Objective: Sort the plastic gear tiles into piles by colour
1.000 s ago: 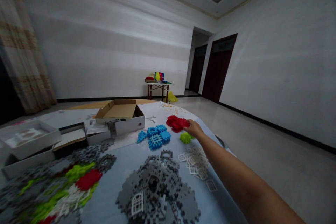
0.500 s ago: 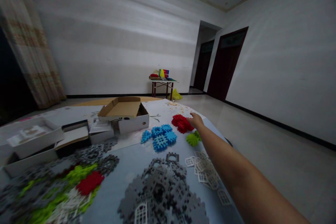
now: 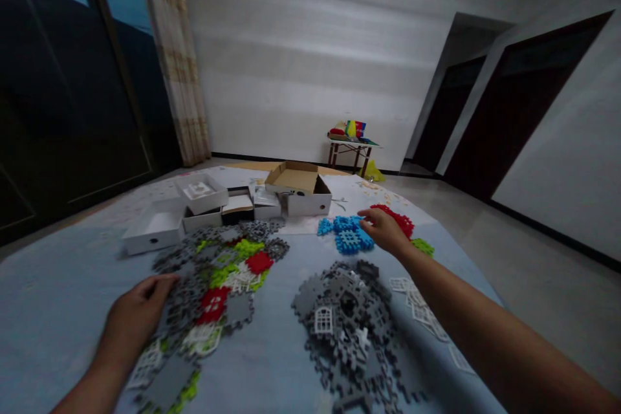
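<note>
My right hand [image 3: 385,231] hovers at the right edge of the blue interlocking pieces [image 3: 350,239], fingertips slightly apart and nothing visible between them. Behind it is a heap of red pieces [image 3: 400,220], partly covered by the hand. A few green pieces [image 3: 423,246] lie beside my forearm. At the left, my left hand [image 3: 138,314] has its fingers pressed together against the edge of a spread of grey pieces [image 3: 187,297]. Whatever is in those fingers, if anything, cannot be made out. Red pieces [image 3: 212,304] and white window-shaped pieces [image 3: 201,338] lie in that spread.
A large heap of grey gear-edged pieces [image 3: 347,310] stands front centre. White lattice pieces [image 3: 422,307] lie under my right forearm. White boxes [image 3: 155,223] and an open cardboard box [image 3: 308,204] stand toward the back of the table. A small table [image 3: 354,142] is by the wall.
The view has turned left. My right hand has come from the far side of the red heap to the blue pieces. My left hand has come into view.
</note>
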### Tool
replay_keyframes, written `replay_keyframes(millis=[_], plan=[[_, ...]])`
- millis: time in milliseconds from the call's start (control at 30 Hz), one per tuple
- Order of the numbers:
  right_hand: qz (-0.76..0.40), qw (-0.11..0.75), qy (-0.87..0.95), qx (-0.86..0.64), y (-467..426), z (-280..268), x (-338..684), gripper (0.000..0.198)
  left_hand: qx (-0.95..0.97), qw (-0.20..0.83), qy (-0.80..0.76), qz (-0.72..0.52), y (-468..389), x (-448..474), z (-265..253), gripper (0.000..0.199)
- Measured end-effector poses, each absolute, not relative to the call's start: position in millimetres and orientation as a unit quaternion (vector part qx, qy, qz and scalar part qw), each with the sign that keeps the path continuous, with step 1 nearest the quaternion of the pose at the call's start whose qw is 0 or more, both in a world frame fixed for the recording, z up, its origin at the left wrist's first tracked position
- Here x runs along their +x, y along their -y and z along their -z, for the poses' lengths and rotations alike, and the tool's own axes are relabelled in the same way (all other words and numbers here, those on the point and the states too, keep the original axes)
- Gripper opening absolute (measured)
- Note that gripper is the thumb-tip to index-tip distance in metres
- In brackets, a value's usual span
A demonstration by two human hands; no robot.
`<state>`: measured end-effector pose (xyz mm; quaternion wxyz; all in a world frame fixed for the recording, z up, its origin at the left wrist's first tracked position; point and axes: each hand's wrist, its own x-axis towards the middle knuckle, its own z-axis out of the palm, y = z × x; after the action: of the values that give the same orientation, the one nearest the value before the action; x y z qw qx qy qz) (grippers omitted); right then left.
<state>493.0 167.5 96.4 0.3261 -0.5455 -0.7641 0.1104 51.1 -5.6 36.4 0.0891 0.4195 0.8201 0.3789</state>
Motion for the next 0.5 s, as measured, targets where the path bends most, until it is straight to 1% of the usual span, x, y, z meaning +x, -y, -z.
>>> replay_keyframes(millis=[100, 267, 367, 500], plan=[[-0.125, 0.297, 0.833, -0.451, -134.3, -104.5, 446.8, 0.026, 0.419, 0.106, -0.809, -0.399, 5.7, 57.8, -41.8, 0.039], [-0.138, 0.187, 0.911, -0.341, -93.3, -104.9, 375.8, 0.032, 0.416, 0.125, -0.813, -0.387, 6.5, 59.9, -42.3, 0.041], [-0.099, 0.130, 0.936, -0.312, -87.0, -97.5, 337.9, 0.033, 0.424, 0.127, -0.807, -0.391, 6.9, 59.9, -43.3, 0.041], [-0.047, 0.066, 0.946, -0.315, -93.3, -84.5, 296.5, 0.027, 0.434, 0.116, -0.801, -0.396, 5.8, 57.1, -41.5, 0.041]])
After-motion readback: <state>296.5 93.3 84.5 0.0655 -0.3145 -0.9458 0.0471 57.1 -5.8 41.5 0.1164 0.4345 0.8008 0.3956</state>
